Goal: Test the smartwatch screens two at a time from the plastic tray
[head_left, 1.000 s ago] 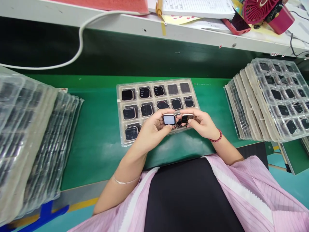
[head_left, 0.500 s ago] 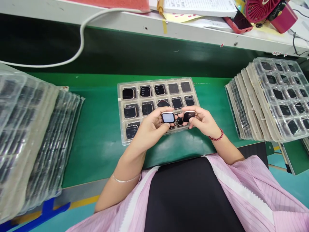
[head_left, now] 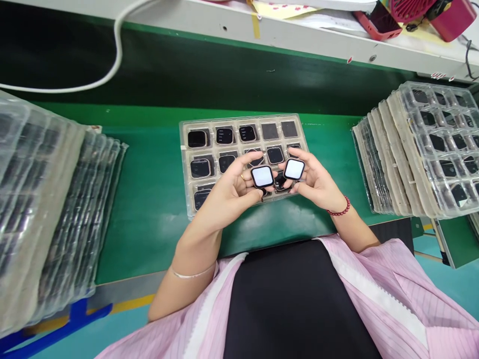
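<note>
My left hand (head_left: 237, 189) holds a square watch face (head_left: 262, 176) by its edges, and its screen glows white. In my right hand (head_left: 316, 182) is a second watch face (head_left: 294, 169), tilted slightly, also lit white. The two watch faces are side by side, a little apart. Both are held above a clear plastic tray (head_left: 184, 154) on the green mat. Dark watch faces lie in several of its compartments, such as one at the top left (head_left: 197, 138). My hands hide part of the tray's lower rows.
Tall stacks of plastic trays stand at the left (head_left: 48, 209) and right (head_left: 437, 149). A white cable (head_left: 119, 45) hangs at the upper left. On the shelf (head_left: 299, 45) above are papers, a red phone (head_left: 377, 22) and a dark pink fan (head_left: 451, 20).
The right watch face has turned from dark to lit white and is tilted more. My fingers have spread a little around both watch faces. The view has shifted slightly.
</note>
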Available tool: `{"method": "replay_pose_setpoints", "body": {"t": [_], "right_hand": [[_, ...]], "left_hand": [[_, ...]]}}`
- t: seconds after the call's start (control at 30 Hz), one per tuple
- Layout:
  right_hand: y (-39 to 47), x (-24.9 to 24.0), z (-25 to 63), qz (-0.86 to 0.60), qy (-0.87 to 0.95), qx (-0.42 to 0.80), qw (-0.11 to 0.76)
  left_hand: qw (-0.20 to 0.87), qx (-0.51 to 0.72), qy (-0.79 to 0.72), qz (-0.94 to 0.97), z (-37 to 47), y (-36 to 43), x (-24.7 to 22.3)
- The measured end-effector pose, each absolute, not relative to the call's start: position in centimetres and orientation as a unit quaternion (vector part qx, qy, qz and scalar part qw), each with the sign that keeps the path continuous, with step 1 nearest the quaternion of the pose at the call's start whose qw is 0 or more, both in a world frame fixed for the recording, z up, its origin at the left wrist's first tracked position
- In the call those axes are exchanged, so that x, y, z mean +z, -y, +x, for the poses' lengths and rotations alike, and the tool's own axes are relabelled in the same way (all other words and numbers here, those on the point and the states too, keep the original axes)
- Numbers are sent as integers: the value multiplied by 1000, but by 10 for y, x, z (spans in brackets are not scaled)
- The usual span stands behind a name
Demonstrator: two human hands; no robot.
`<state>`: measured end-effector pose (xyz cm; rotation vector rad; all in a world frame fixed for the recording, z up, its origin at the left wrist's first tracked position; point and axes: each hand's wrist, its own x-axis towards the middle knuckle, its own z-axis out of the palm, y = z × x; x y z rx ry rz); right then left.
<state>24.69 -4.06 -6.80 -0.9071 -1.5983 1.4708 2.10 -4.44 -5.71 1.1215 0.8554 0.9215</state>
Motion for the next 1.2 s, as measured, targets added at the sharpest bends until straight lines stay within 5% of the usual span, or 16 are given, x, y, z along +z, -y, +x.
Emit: {"method": "replay_pose_setpoints", "body": {"t": [0.27, 0.83, 1.2], "right_hand": [[46, -54, 260, -305, 600, 637, 377], [48, -61, 252, -351, 653, 560, 370], [39, -63, 256, -330, 569, 655, 372]], "left_hand": [[663, 404, -344, 528, 9, 50, -47], [585, 424, -421, 549, 16, 54, -53], [674, 432, -359, 480, 12, 43, -64]]}}
